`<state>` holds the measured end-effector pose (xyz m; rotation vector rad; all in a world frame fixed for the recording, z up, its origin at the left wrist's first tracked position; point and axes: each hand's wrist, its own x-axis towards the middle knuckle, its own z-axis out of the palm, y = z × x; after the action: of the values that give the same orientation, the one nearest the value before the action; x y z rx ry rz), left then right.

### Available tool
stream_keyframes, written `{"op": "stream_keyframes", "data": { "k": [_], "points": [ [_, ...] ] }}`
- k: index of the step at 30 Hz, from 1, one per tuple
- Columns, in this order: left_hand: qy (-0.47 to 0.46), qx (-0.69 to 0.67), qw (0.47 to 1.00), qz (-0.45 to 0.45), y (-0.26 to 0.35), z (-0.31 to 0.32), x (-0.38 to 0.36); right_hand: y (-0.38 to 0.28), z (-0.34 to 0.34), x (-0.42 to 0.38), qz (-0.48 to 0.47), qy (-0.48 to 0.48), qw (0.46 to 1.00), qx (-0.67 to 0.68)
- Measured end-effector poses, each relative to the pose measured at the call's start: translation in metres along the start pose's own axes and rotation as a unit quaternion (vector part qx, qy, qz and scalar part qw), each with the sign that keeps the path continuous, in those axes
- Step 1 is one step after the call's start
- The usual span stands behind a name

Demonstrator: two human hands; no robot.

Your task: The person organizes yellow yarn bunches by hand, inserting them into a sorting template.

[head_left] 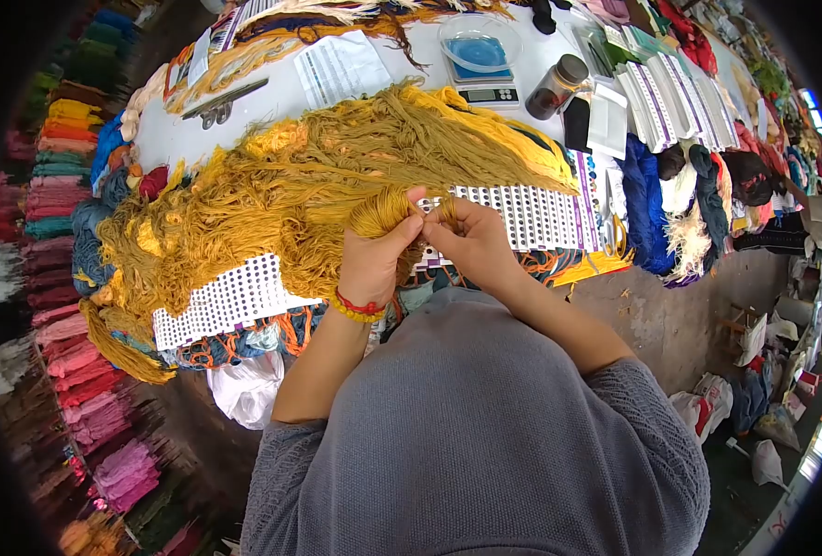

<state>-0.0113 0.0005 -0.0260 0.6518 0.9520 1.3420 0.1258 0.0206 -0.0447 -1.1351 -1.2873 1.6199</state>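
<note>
My left hand [381,255], with red and yellow bands at the wrist, is closed around a small bundle of mustard thread [379,213]. Close beside it, my right hand [476,243] has thumb and forefinger pinched together at the bundle's right side, where a short looped part of the thread shows. Both thumbs nearly meet. Under and beyond the hands spreads a large heap of olive and gold thread [337,148]. White cards with rows of dark dots [531,215] lie partly beneath it.
Scissors [227,102] and a printed sheet [341,67] lie at the table's back left. Behind the heap are a digital scale [488,95] with a clear dish, a dark jar [557,85] and stacked cards [675,102]. Blue skeins [647,204] hang at the right edge. Coloured yarn bundles [68,195] line the left.
</note>
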Motion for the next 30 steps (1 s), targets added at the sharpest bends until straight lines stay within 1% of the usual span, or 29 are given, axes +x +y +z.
{"op": "stream_keyframes", "data": {
  "k": [5,11,13,14,15,16,17,19,20,21,22,23,24,25,26,27,28,29,30],
  "points": [
    [0.007,-0.012,1.0,-0.002,-0.002,-0.002,0.0,-0.005,0.0,-0.002,-0.001,0.006,1.0,0.03],
    [0.004,-0.051,0.998,-0.045,0.004,-0.003,0.0,-0.007,-0.001,-0.003,-0.013,0.006,0.996,0.092],
    [0.01,-0.168,0.984,-0.062,0.001,-0.005,0.003,-0.012,-0.005,-0.004,0.056,-0.022,0.987,0.151],
    [0.01,-0.168,0.984,-0.063,0.001,-0.008,0.004,-0.011,-0.009,-0.003,0.056,-0.021,0.987,0.151],
    [-0.035,-0.156,0.984,-0.077,0.001,-0.011,0.005,-0.01,-0.016,-0.002,0.093,-0.101,0.957,0.255],
    [-0.079,-0.144,0.982,-0.09,0.001,-0.015,0.006,-0.011,-0.021,-0.001,0.127,-0.179,0.909,0.355],
    [-0.079,-0.144,0.982,-0.091,-0.001,-0.018,0.006,-0.014,-0.025,-0.001,0.127,-0.178,0.909,0.355],
    [-0.078,-0.062,0.991,-0.091,-0.004,-0.026,0.006,-0.031,-0.032,-0.001,0.142,-0.146,0.961,0.186],
    [-0.08,-0.063,0.991,-0.092,-0.004,-0.034,0.008,-0.033,-0.036,0.002,0.047,-0.116,0.991,0.05],
    [-0.095,-0.06,0.986,-0.124,-0.003,-0.044,0.01,-0.041,-0.046,0.005,0.01,-0.101,0.991,-0.085],
    [-0.109,-0.057,0.98,-0.155,-0.003,-0.056,0.012,-0.052,-0.056,0.007,-0.026,-0.085,0.972,-0.218],
    [-0.11,-0.045,0.982,-0.147,-0.008,-0.067,0.014,-0.058,-0.064,0.008,-0.093,-0.051,0.937,-0.334],
    [-0.111,-0.045,0.982,-0.148,-0.013,-0.077,0.015,-0.061,-0.066,0.011,-0.167,-0.015,0.91,-0.378],
    [-0.089,-0.08,0.98,-0.156,-0.017,-0.085,0.015,-0.064,-0.068,0.014,-0.239,0.021,0.876,-0.419],
    [-0.066,-0.115,0.978,-0.163,-0.02,-0.092,0.016,-0.069,-0.067,0.017,-0.269,0.021,0.877,-0.398],
    [-0.053,-0.096,0.982,-0.153,-0.023,-0.1,0.019,-0.068,-0.063,0.02,-0.268,0.021,0.877,-0.399],
    [-0.012,-0.13,0.981,-0.142,-0.026,-0.107,0.024,-0.066,-0.058,0.023,-0.24,-0.005,0.944,-0.228],
    [0.029,-0.163,0.977,-0.131,-0.028,-0.115,0.028,-0.064,-0.053,0.027,-0.202,-0.03,0.978,-0.05],
    [0.039,-0.23,0.964,-0.124,-0.029,-0.133,0.034,-0.059,-0.05,0.033,-0.128,-0.064,0.972,0.185]
  ]
}}
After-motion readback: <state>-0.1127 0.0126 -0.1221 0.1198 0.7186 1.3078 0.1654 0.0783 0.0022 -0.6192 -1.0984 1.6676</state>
